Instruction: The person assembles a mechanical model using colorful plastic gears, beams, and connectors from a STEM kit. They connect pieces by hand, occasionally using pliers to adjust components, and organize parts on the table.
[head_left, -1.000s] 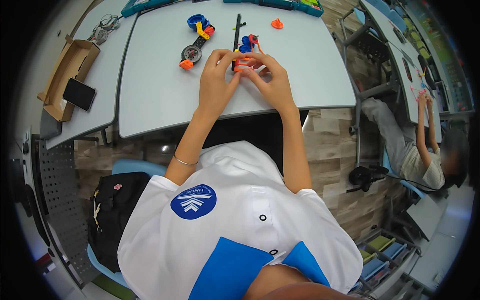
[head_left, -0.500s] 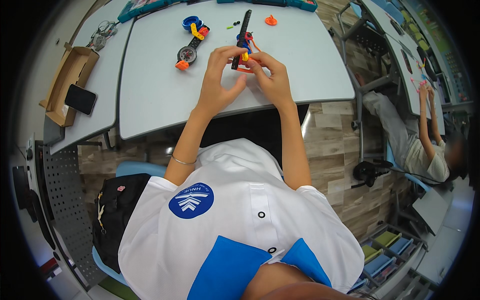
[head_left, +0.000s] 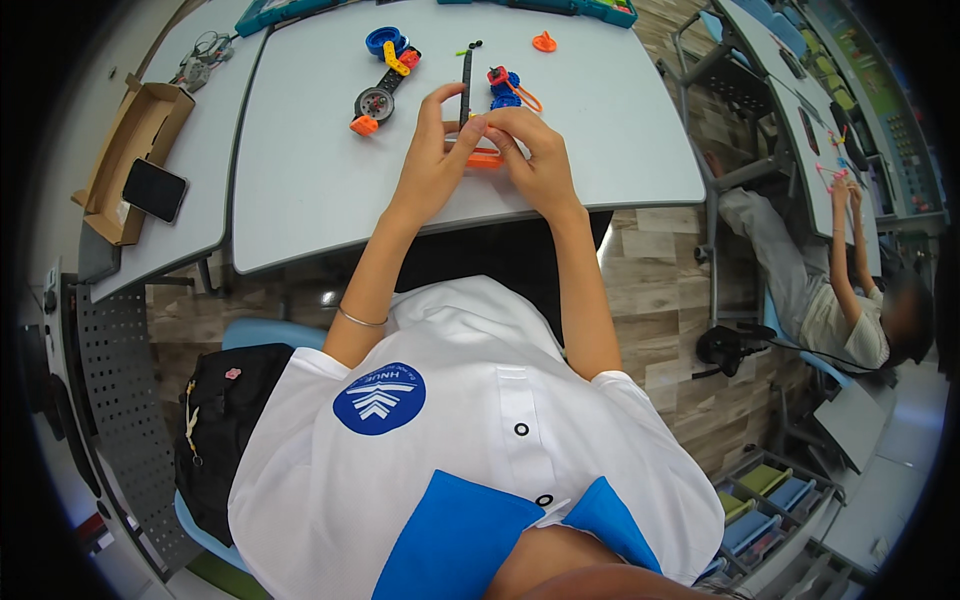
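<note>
Both my hands meet over the near half of the white table, around a long black beam with holes. My left hand steadies the beam, its index finger along the side and its thumb near the lower end. The fingertips of my right hand pinch close to that thumb, where a bit of a small yellow piece shows; the rest is covered by fingers. Below the fingertips is an orange part. Just beyond my right hand lies a blue and red assembly with an orange loop.
A built piece with a grey wheel, blue rings and yellow and orange parts lies to the left. Farther back are an orange piece and small pegs. On the left table are a cardboard box and a phone. Another person sits at right.
The black beam has turned more upright and shifted left, apart from the blue and red assembly. My right fingertips have moved left to meet my left thumb, covering most of the yellow piece.
</note>
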